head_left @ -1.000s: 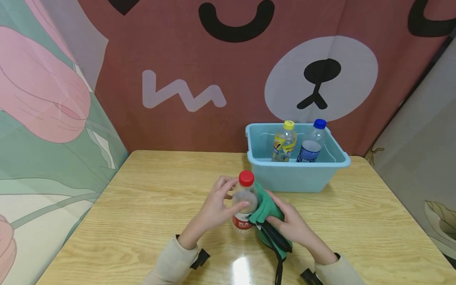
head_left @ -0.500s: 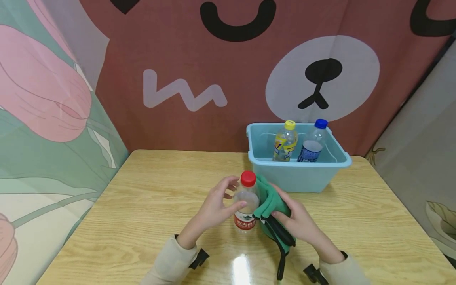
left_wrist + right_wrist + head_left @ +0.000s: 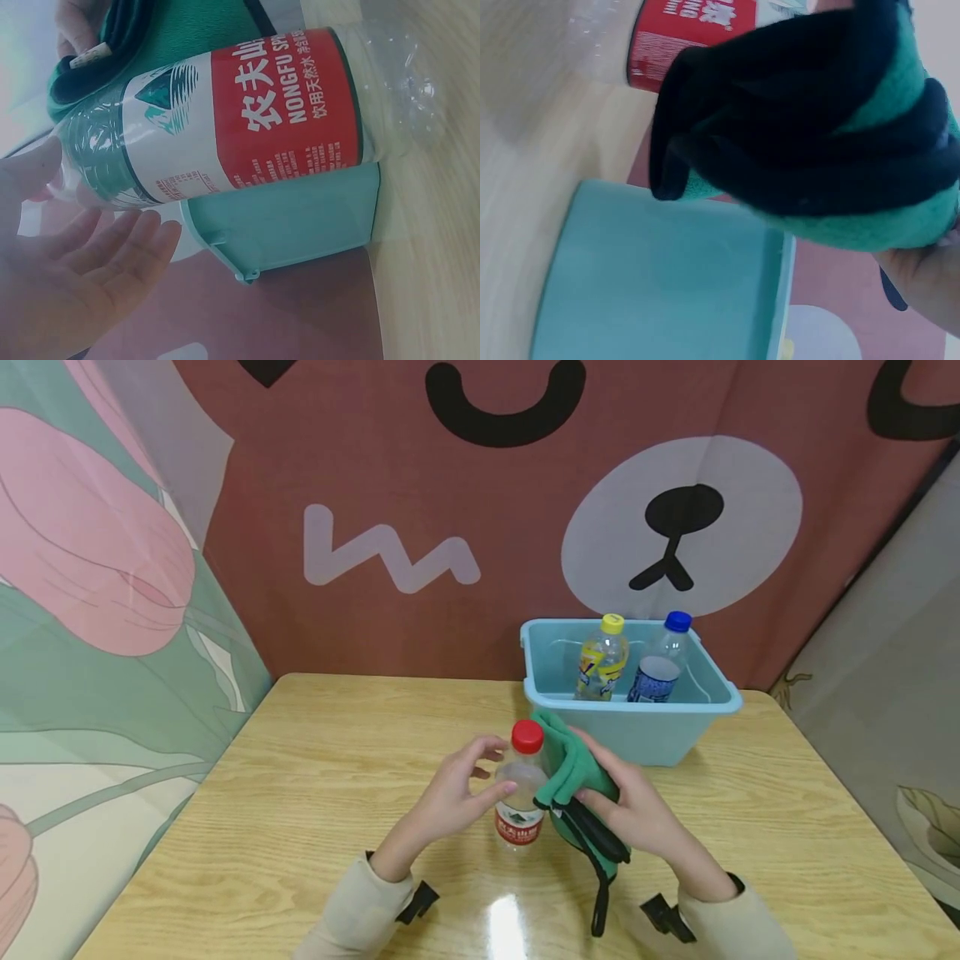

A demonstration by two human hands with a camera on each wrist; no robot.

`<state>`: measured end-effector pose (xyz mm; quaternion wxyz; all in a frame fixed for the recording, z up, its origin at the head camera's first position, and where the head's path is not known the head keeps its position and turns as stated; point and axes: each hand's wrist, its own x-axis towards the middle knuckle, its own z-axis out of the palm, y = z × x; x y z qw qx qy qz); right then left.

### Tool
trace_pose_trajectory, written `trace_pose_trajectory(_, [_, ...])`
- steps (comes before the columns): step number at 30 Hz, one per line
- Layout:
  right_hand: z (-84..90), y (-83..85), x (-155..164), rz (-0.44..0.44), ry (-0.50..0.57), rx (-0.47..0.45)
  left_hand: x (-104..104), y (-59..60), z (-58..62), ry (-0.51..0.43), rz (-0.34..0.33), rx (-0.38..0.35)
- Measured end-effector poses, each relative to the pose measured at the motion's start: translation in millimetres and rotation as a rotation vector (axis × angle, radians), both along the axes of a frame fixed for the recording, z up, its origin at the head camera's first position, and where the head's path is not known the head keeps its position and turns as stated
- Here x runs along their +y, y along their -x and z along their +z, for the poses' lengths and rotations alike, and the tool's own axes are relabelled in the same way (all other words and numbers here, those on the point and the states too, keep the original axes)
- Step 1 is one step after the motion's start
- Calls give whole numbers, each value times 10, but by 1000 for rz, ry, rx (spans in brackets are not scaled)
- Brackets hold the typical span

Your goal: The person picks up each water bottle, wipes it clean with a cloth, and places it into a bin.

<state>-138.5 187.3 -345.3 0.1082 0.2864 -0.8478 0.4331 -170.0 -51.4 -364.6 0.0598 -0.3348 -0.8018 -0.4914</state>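
Note:
A clear plastic bottle (image 3: 519, 793) with a red cap and a red and white label (image 3: 255, 120) stands upright on the wooden table (image 3: 300, 802). My left hand (image 3: 459, 793) holds its upper body between thumb and fingers. My right hand (image 3: 626, 814) grips a bunched green and black cloth (image 3: 573, 777) and presses it against the bottle's right side. In the right wrist view the cloth (image 3: 817, 142) fills the frame beside the label (image 3: 690, 34).
A light blue plastic bin (image 3: 637, 735) stands just behind the hands, holding a yellow-capped bottle (image 3: 600, 658) and a blue-capped bottle (image 3: 660, 658). Printed fabric walls close in the back and both sides. A black strap (image 3: 600, 893) hangs from the cloth.
The right hand has slid the cloth a little upward along the bottle toward its cap. The left hand keeps its hold and the bottle stays in place.

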Motion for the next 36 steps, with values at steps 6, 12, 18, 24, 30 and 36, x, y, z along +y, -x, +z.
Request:
trace_pose_trajectory(6, [86,-3,-46,24,-19,-13,-11,-7,-21,6,-16,25])
trace_pose_trajectory(12, [73,14,-72,38,-50,-24,5,-4,-42,-3,-35,1])
trace_pose_trajectory(18, [63,22,-87,45,-64,-37,25,-24,-33,-30,-35,-17])
trace_pose_trajectory(24, [-10,66,-66,66,-39,-77,44,-25,-42,-40,-33,-58])
trace_pose_trajectory(30, [-138,113,-24,73,18,-223,61,-60,-1,-37,-30,-118])
trace_pose_trajectory(36, [-290,160,4,87,72,-351,75,-177,182,-36,-25,-118])
